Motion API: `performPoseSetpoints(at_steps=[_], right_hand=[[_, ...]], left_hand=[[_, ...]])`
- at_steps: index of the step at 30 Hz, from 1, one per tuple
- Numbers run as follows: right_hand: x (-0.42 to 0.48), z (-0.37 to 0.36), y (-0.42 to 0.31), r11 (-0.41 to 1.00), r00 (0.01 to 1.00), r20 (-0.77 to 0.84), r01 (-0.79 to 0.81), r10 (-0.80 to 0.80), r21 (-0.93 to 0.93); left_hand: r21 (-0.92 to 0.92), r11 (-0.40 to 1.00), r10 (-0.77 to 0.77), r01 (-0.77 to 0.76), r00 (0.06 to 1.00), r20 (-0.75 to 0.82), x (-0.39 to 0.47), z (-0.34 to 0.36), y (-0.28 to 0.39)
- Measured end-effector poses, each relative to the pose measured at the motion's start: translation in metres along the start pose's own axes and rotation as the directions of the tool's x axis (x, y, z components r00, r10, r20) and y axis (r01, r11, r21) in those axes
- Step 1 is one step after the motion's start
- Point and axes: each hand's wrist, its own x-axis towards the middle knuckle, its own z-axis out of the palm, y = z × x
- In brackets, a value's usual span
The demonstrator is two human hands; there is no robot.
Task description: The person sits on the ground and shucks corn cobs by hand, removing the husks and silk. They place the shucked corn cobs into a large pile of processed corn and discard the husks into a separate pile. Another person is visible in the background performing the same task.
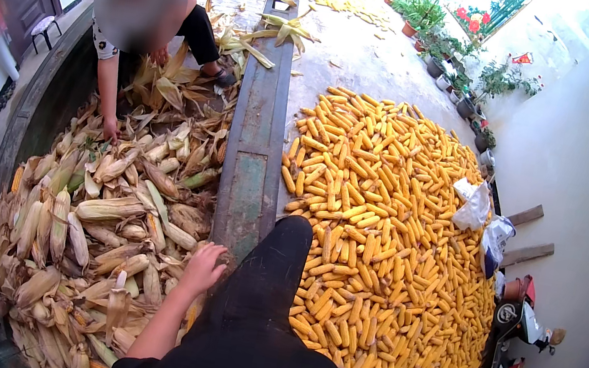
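My left hand (204, 267) rests near the inner edge of the truck bed's side panel (258, 137), its fingers a little apart with nothing seen in them. Beside it lies a heap of unhusked corn ears (109, 208) in dry, pale husks, filling the bed. My right hand is out of view; only part of that arm shows at the body's right side. Right of my black-clad leg spreads a large pile of husked yellow corn cobs (380, 228) on the ground.
Another person (142, 12) bends over the far end of the heap, one hand reaching down to the ears. Loose husks (291, 28) hang over the panel. Potted plants (439, 50), white plastic bags (472, 205), wooden boards (528, 255) and a scooter (522, 321) stand along the right wall.
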Motion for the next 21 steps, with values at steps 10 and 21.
performPoseSetpoints(at_steps=[10,21], right_hand=[[-0.026,0.19,-0.534,0.222,0.199,0.285,0.974,-0.938,0.052],[0.049,0.297,-0.27,-0.426,0.232,0.742,0.695,-0.629,-0.579]], left_hand=[[-0.075,0.989,-0.133,0.125,0.985,-0.113,-0.021,0.0,-0.007],[-0.017,0.988,-0.151,0.151,0.968,-0.199,-0.076,0.025,-0.055]])
